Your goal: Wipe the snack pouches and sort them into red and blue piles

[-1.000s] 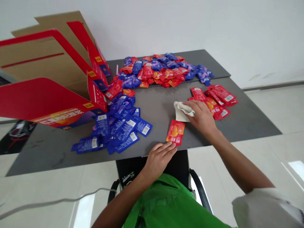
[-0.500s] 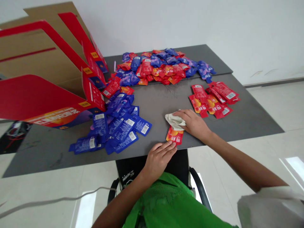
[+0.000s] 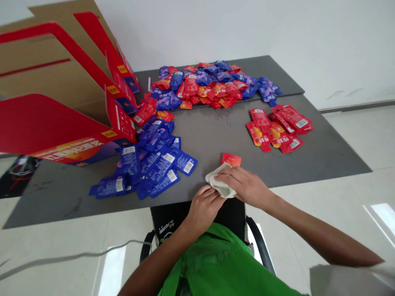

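A small red-and-orange pouch [image 3: 231,159] lies at the table's front edge; its far end shows and the rest is covered. My right hand [image 3: 248,186] has its fingers closed on a folded off-white cloth [image 3: 219,181], pressed over the near part of the pouch. My left hand [image 3: 204,209] lies flat at the table edge, fingers stretched toward the pouch's near end. Its fingertips are partly hidden by the cloth. Right of my hands is a group of red pouches [image 3: 279,133]. To the left, blue pouches [image 3: 160,166] lie in a loose heap.
A large mixed pile of red and blue pouches [image 3: 203,84] runs along the back of the grey table [image 3: 203,131]. Red cardboard boxes [image 3: 61,127] stand open at the left. A white wall [image 3: 200,33] rises behind, and a cable [image 3: 77,258] crosses the floor.
My right hand has drawn the cloth toward me along the pouch, from its far end to its near end, uncovering the far end. My left hand has stayed nearly in place.
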A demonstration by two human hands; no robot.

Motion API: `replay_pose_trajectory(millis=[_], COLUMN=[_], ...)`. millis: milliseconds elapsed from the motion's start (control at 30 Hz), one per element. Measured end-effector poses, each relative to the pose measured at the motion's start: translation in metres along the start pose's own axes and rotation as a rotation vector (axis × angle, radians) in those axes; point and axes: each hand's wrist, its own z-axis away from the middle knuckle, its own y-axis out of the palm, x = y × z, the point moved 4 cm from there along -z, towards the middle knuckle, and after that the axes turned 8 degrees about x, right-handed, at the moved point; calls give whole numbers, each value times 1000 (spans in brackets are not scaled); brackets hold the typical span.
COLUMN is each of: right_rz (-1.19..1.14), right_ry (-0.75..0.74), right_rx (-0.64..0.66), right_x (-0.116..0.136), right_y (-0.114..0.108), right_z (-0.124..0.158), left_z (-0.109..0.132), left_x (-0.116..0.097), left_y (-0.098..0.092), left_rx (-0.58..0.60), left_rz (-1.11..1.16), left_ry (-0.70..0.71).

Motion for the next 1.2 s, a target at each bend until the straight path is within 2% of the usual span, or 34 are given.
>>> replay_pose_trajectory(millis=[67, 133, 267, 367, 433, 533, 667, 800, 900, 1033, 1200], right_rz=[-6, 14, 99, 164, 165, 114, -26, -208, -308, -321, -325], right_ry=[15, 72, 204, 311, 381, 490, 704, 874, 941, 950, 943], right_rx=[24, 12, -48, -156, -309, -548, -730, -822, -889, -961, -984], right_x=[-6, -28, -81, -104, -103, -87, -68, -68, -73, -74, -76], right_y=[10, 11, -4, -23, -37, -48, -38, -16, -6, -2, 1], right_z=[1, -3, -15, -12, -1, 29, 72, 102, 110, 110, 111], left_z=[0, 2, 3, -1, -8, -20, -33, -36, -33, -32, -41], left_x=[0, 0, 1, -1, -4, -8, -6, -2, -1, -6, -14], left_y=[1, 3, 5, 1, -3, -3, 12, 24, 22, 14, 14], left_rx=[-8, -28, -30, -1, 17, 36, 88, 110, 84, -22, -64], left_rz=[4, 11, 1, -25, -49, -125, -271, -319, -301, -263, -214], left_ry=[10, 22, 30, 18, 7, -49, -155, -165, -152, -82, -30])
